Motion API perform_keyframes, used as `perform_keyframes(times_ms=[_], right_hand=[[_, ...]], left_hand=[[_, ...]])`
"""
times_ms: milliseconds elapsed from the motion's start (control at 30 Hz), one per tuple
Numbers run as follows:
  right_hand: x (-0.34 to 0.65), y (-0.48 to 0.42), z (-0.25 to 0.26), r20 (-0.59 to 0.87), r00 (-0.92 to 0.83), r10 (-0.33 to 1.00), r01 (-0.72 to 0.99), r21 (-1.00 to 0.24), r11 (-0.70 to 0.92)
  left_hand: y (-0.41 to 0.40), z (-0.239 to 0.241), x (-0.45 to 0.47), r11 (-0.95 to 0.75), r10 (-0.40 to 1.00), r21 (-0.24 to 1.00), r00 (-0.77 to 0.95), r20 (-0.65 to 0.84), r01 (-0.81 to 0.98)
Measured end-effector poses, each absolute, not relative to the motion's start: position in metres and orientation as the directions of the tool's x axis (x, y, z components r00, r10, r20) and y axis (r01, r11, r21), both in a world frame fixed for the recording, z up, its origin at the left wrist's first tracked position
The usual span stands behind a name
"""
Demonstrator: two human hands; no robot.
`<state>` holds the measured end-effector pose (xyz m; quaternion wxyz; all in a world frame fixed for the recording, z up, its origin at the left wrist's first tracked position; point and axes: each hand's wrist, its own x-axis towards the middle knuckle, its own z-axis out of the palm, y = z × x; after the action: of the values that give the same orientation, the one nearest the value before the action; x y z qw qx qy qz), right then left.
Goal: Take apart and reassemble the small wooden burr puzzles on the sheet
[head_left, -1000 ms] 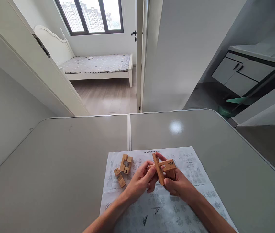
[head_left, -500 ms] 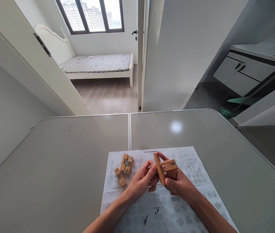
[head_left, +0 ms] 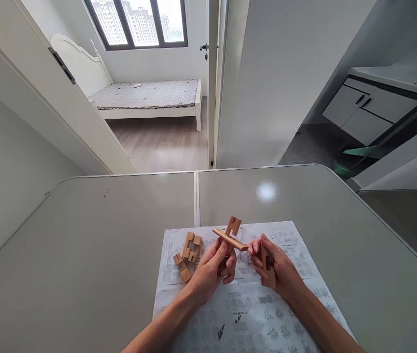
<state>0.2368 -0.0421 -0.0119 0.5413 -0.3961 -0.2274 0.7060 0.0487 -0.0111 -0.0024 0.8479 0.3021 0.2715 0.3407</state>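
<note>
Pinched in my left hand (head_left: 214,269) are crossed wooden puzzle pieces (head_left: 230,239): a flat bar slants across an upright notched piece with a black mark at its top. My right hand (head_left: 278,267) grips a separate notched wooden piece (head_left: 268,274), its fingertips close to the bar's right end; whether they touch it I cannot tell. Left of my hands, more wooden puzzle pieces (head_left: 191,247) lie on a printed sheet (head_left: 260,314), one marked with a "3". A smaller notched piece (head_left: 182,268) lies beside them.
The sheet, covered in small line diagrams, rests on a grey table (head_left: 120,235) with a seam (head_left: 195,196) running down its middle. Beyond the table stand a doorway, a bed (head_left: 149,98) and a wall; cabinets (head_left: 370,105) are at the right.
The wooden pieces have come apart into two groups. My left hand has turned the crossed pieces up and leftward, while my right hand has drawn away with one notched piece.
</note>
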Motion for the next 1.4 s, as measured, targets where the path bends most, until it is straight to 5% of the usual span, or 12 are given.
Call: perform_keyframes(times_ms=[167, 300, 600, 1400], right_hand=[[0.239, -0.041, -0.01, -0.27, 0.033, 0.962, -0.672, -0.719, -0.179], [0.243, -0.045, -0.008, -0.362, 0.001, 0.932, -0.721, -0.647, -0.25], [0.239, -0.045, -0.007, -0.343, 0.043, 0.938, -0.621, -0.745, -0.244], [0.244, -0.048, -0.025, -0.321, 0.01, 0.947, -0.62, -0.745, -0.246]], left_hand=[[-0.012, -0.002, 0.05, 0.548, 0.763, 0.728, 0.603, -0.234, -0.412], [-0.012, -0.005, 0.05, 0.534, 0.763, 0.746, 0.607, -0.223, -0.397], [-0.011, -0.005, 0.05, 0.517, 0.751, 0.775, 0.627, -0.208, -0.363], [-0.012, -0.01, 0.052, 0.505, 0.756, 0.791, 0.619, -0.211, -0.346]])
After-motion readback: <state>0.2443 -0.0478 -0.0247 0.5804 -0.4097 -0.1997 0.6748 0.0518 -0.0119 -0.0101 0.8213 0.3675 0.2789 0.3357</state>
